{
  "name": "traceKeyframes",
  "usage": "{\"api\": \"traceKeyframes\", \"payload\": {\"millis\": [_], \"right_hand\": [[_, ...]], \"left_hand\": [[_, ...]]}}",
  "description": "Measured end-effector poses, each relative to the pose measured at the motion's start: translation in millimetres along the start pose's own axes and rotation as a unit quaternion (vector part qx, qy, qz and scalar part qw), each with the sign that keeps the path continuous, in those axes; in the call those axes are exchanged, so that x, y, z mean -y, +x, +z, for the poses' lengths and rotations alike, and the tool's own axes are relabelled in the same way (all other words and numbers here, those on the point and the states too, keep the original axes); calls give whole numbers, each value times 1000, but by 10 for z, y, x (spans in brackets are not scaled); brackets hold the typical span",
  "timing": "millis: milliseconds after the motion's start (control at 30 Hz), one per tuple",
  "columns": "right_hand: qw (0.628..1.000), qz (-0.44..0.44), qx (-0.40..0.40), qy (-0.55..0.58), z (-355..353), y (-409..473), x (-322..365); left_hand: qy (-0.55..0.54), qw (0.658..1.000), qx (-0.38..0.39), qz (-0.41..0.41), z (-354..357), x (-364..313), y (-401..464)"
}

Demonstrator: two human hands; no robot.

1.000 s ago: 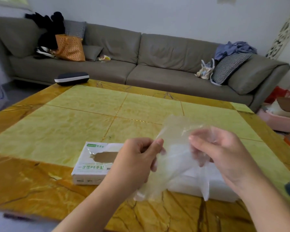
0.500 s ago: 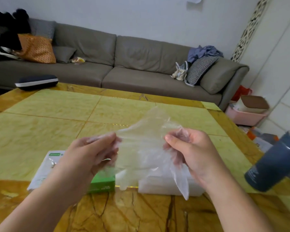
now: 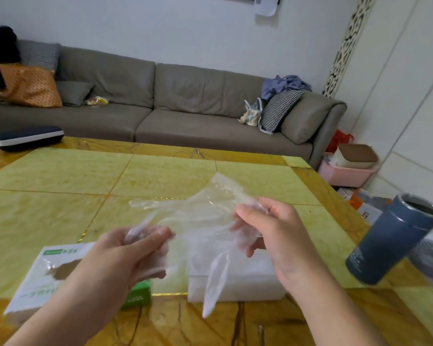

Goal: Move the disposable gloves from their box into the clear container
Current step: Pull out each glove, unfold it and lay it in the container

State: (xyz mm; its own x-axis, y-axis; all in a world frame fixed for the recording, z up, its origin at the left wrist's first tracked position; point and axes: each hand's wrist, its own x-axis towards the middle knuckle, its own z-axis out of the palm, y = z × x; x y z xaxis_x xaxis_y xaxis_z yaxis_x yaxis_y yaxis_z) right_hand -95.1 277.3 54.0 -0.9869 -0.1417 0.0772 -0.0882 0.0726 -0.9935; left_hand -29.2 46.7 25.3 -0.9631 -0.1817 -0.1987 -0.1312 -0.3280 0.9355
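Gloves (image 3: 200, 221) hang stretched above the container (image 3: 238, 283), my left hand (image 3: 125, 255) and right hand (image 3: 273, 231) each pinching the film with curled fingers. I judge transfer underway; next, lowering them in. Box (image 3: 45, 278) sits left of the container.

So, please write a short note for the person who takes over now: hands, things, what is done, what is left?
Left hand: pinches one end of a disposable glove.
Right hand: pinches the other end; the glove is stretched in the air between both hands.
Glove box: on the table, near left, its top torn open.
Clear container: on the table, right of the box, under the glove.
Done: one glove is out of the box.
Left: put this glove into the container, then move any others.
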Motion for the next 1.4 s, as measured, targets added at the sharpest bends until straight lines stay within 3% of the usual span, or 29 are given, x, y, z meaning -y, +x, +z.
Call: {"api": "traceKeyframes", "payload": {"millis": [133, 400, 467, 500, 567, 633, 700, 767, 867, 1000, 1167, 1400], "right_hand": [[997, 26, 38, -60, -165, 23, 9], [995, 51, -34, -78, -473, 97, 5], [992, 62, -61, -89, -534, 123, -13], [991, 71, -72, -92, -564, 136, -28], [987, 89, -73, -112, -579, 153, -44], [982, 101, -48, -152, -563, 160, -61], [976, 107, -24, -190, -544, 159, -80], [972, 109, -17, -205, -545, 169, -108], [970, 116, -22, -213, -579, 178, -153], [946, 85, -39, -309, -622, 224, -245], [900, 59, -81, -423, -652, 275, -341], [864, 73, -95, -489, -624, 186, -279]], "left_hand": [[77, 996, 49, -14, 57, -10, -38], [14, 998, -19, 64, 187, -115, 108], [77, 986, -96, 109, 253, -148, 103], [159, 961, -157, 162, 311, -159, 72], [325, 860, -211, 332, 468, -186, -41], [442, 771, -110, 446, 718, -206, -98], [548, 735, 31, 398, 933, -149, -20], [626, 712, 86, 307, 1049, -57, 124], [714, 660, 103, 210, 1096, 37, 292], [752, 635, 128, 121, 1084, 86, 358], [772, 615, 128, 98, 1100, 111, 381], [790, 595, 132, 67, 1213, 82, 427]]}}
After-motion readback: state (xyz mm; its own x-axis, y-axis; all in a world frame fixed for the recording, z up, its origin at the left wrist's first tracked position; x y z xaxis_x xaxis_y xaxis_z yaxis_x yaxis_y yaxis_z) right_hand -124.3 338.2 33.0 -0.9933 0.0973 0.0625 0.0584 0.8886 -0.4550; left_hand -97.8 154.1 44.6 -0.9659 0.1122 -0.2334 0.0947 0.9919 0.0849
